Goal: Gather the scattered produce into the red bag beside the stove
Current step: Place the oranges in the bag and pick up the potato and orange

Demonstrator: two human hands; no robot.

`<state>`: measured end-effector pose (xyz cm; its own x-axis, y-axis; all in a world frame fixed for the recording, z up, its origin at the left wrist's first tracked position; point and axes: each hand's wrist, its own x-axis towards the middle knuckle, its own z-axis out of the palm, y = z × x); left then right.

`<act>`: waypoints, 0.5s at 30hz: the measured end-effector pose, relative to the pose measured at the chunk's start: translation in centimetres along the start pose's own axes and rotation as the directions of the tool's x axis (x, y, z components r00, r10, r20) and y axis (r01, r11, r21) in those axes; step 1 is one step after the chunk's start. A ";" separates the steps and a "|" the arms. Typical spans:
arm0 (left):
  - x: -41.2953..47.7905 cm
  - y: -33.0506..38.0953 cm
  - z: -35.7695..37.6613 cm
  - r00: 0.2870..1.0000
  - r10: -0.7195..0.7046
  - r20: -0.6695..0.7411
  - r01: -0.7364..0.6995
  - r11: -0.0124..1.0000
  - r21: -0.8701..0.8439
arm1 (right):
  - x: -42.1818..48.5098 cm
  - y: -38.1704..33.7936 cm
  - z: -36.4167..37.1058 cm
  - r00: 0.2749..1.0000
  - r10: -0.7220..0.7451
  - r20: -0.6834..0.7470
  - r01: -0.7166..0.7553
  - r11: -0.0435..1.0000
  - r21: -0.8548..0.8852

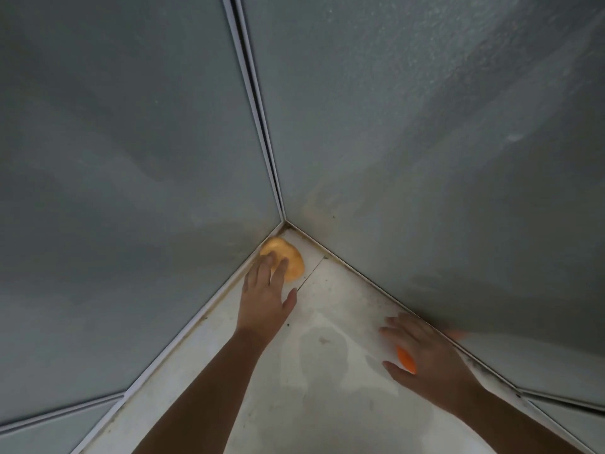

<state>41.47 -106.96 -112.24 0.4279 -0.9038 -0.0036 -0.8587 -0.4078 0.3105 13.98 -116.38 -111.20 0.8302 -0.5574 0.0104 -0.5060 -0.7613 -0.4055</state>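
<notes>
A round yellow-orange piece of produce (289, 257) lies on the white counter, tucked into the corner where two grey walls meet. My left hand (266, 290) reaches over it with fingers spread, the fingertips resting on its near side. My right hand (422, 352) is lower right by the right wall, curled around a small bright orange piece of produce (405, 358), most of which is hidden under the palm. The red bag and the stove are out of view.
The white counter (327, 355) narrows into the corner, with stains and dark specks on it. Grey wall panels (131, 158) close in on the left and right, joined by a white corner strip (258, 126).
</notes>
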 end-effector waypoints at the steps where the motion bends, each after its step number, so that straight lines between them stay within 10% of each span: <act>1: 0.3 0.2 0.1 1.000 -0.007 0.003 0.007 1.000 -0.001 | -0.1 0.1 0.0 1.000 -0.005 -0.003 0.005 1.000 0.001; 15: 3.1 0.8 1.3 0.990 -0.139 0.000 0.139 0.990 -0.013 | -3.1 2.2 0.8 0.997 -0.003 0.082 0.001 0.999 0.034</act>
<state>41.71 -110.26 -113.24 0.5431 -0.8383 -0.0468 -0.7872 -0.5278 0.3189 10.47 -116.03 -112.83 0.8483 -0.5256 -0.0634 -0.4973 -0.7499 -0.4362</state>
